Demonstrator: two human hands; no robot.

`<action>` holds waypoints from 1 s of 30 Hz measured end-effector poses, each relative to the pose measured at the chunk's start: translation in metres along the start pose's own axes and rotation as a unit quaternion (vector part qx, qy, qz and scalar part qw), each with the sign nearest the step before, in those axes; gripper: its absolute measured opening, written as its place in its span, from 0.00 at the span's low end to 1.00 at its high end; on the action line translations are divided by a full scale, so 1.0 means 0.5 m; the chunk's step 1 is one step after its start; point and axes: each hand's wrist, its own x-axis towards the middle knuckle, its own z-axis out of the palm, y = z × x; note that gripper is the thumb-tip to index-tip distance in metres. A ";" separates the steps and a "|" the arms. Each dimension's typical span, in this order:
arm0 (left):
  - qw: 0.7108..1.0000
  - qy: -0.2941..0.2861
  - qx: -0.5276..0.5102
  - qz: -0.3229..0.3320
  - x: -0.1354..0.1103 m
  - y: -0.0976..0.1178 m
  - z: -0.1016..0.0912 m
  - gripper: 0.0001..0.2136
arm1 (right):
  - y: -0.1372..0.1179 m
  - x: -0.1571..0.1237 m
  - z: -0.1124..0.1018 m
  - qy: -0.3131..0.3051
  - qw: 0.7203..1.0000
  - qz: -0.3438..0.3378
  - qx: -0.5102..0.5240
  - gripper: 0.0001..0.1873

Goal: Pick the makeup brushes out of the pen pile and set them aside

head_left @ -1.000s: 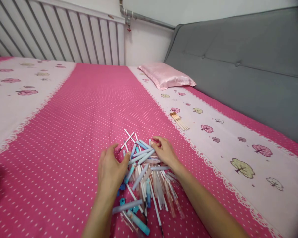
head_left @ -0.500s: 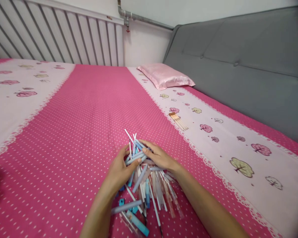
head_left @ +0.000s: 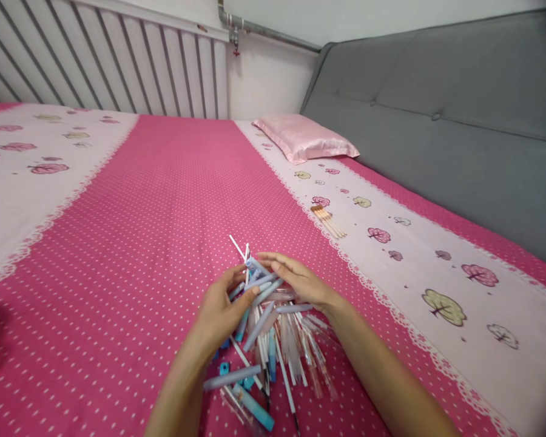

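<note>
A loose heap of pens and slim sticks (head_left: pixel 273 352) lies on the bedspread, in pale blue, white, turquoise and clear pinkish colours. Along the heap's left side my left hand (head_left: pixel 225 303) is curled, its thumb against several grey-blue pens (head_left: pixel 264 286). My right hand (head_left: pixel 303 282) arches over the far right side of the heap with fingers stretched and thumb apart. Its fingertips are at the upper pens, partly hidden behind them. Closer to me lie a turquoise pen (head_left: pixel 253 408) and a grey-blue pen (head_left: pixel 232 377).
A row of light wooden-handled brushes (head_left: pixel 328 222) lies on the white printed strip to the right. Farther back are a pink pillow (head_left: pixel 304 138) and a grey padded headboard (head_left: pixel 455 91). A white radiator (head_left: pixel 113 54) and a pipe (head_left: pixel 277 34) line the wall.
My right thumb has lifted off the upper pens, and that hand has shifted slightly right. The upper grey-blue pens have turned and moved a little. My left hand stays nearly in place.
</note>
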 end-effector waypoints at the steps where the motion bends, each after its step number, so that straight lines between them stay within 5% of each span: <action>1: 1.000 0.000 -0.001 0.002 -0.002 0.005 -0.001 0.27 | -0.010 -0.005 0.000 -0.003 1.000 0.006 0.015 0.21; 6: 0.999 -0.020 -0.024 -0.007 -0.013 0.034 -0.006 0.27 | -0.070 -0.036 -0.012 -0.049 0.996 0.047 0.058 0.21; 10: 0.999 -0.030 -0.020 -0.021 -0.017 0.046 -0.007 0.27 | -0.110 -0.061 -0.026 -0.068 0.995 0.077 -0.009 0.20; 17: 0.996 0.050 0.073 0.009 0.001 0.013 -0.028 0.29 | -0.133 -0.087 -0.049 0.044 0.989 0.039 -0.136 0.17; 22: 0.977 0.098 0.191 0.016 0.016 -0.022 -0.042 0.27 | -0.118 -0.103 -0.062 0.099 0.965 0.059 -0.234 0.19; 30: 0.952 0.106 0.283 0.037 0.037 -0.041 -0.044 0.25 | -0.007 -0.186 -0.083 0.200 0.874 0.161 -0.413 0.25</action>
